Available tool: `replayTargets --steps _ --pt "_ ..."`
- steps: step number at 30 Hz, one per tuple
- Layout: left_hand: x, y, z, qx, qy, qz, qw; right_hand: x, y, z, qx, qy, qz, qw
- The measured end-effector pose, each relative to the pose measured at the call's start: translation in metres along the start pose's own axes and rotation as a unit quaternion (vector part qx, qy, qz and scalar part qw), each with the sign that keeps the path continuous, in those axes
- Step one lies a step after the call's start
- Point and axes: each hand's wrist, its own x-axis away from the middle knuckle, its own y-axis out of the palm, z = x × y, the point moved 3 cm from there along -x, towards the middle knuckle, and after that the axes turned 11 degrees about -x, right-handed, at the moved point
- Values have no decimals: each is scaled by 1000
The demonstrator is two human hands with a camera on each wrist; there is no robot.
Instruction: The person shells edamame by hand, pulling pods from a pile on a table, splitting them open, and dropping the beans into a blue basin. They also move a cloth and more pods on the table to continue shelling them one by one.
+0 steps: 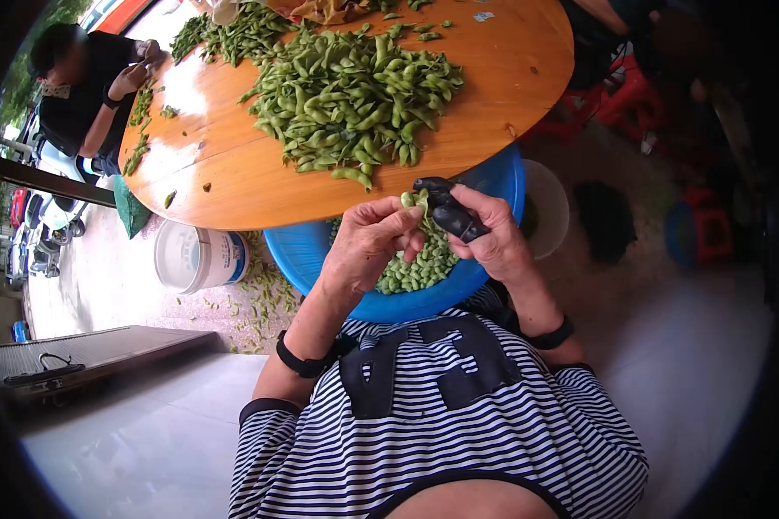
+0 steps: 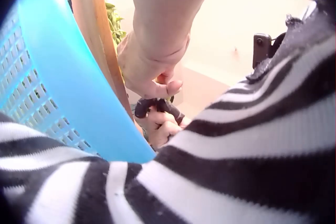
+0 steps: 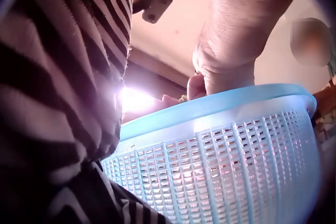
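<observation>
Over a blue basket (image 1: 299, 268), my left hand (image 1: 372, 242) pinches a green soybean pod (image 1: 414, 201) between thumb and fingers. From the other side, my right hand (image 1: 496, 233) grips the same pod, with black coverings (image 1: 446, 208) on some of its fingers. In the left wrist view the black coverings (image 2: 143, 107) show beside the left hand's thumb. Shelled green beans (image 1: 420, 270) lie in the basket below both hands. A large heap of pods (image 1: 346, 99) sits on the wooden table (image 1: 493, 112) just ahead. In the right wrist view the basket's rim (image 3: 226, 100) hides the fingertips.
A white bucket (image 1: 182, 259) stands left of the basket, with scattered pods or husks (image 1: 273, 298) on the floor. Another person (image 1: 82, 95) sits at the table's left end, hands raised. Red stools (image 1: 627, 99) stand at the right. A pale tub (image 1: 547, 208) is beside the basket.
</observation>
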Motion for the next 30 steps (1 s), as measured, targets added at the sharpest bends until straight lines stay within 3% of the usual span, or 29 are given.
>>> replayTargets --steps 1,2,4,7,9,11,12,14,16,18,19,20,21,24,25,28,30 --pt "-1 3 -1 2 -1 -3 1000 0 0 -4 132 6 47 990" --pt "-2 3 0 1 22 16 1000 -2 6 -3 133 7 48 990" --pt "0 4 3 1 45 37 998 -3 19 -9 265 -121 91 952" --pt "0 6 3 -3 36 68 997 2 21 -16 299 -77 74 948" --pt "1 6 4 -5 56 19 998 4 16 -16 332 -61 59 939" --pt "1 4 4 -9 55 -2 998 6 9 -14 172 15 40 984" --pt "1 4 4 -15 55 -21 998 7 8 -14 174 16 41 984" --pt "2 5 4 -5 59 -27 998 6 8 -10 -87 62 55 993" --pt "2 2 5 5 64 -31 997 5 10 -12 -55 63 67 994" --pt "3 -7 1 -125 26 -56 990 4 1 -10 71 87 73 991" --pt "2 -5 -4 -121 28 -55 991 5 -1 -5 74 90 72 991" --pt "1 -3 -7 -266 115 -8 957 5 -2 -3 284 -25 77 955" --pt "3 -1 -6 -403 195 42 893 5 6 -6 476 -141 74 865" --pt "6 0 -5 -428 197 34 881 5 25 -17 516 -152 64 841" --pt "9 1 1 -387 60 15 920 3 25 -17 523 -140 61 839" --pt "6 -1 -3 -333 97 -5 938 3 30 -19 531 -149 60 832" --pt "7 -1 -1 -331 74 -18 941 3 31 -19 539 -148 50 828"
